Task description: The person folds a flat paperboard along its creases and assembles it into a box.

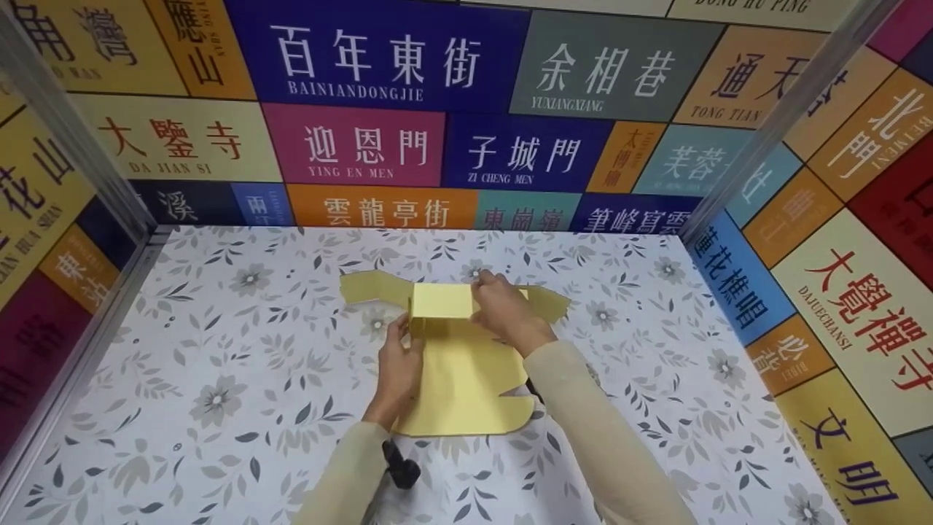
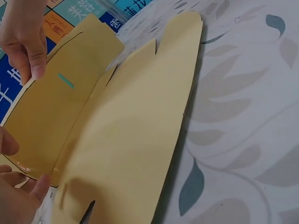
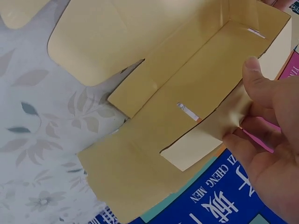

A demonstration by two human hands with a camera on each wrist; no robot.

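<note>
A yellow cardboard box blank [image 1: 474,386], partly folded, lies on the table with its back wall raised. My left hand [image 1: 397,372] pinches the raised wall's left corner, with thumb and fingers on either side in the left wrist view. At the top edge, my right hand [image 1: 503,310] grips a folded strip flap [image 1: 442,300] near its right part. The right wrist view shows the thumb over the flap [image 3: 196,149] and the fingers beneath. Narrow slots [image 3: 188,112] pierce the wall. Side flaps [image 1: 375,286] spread out at both ends.
The table [image 1: 219,328] wears a white cover printed with leaves and flowers. A small black object [image 1: 401,467] shows beside the left forearm. Panels with colourful printed signs [image 1: 364,146] stand at the back and sides, joined by metal posts [image 1: 780,117].
</note>
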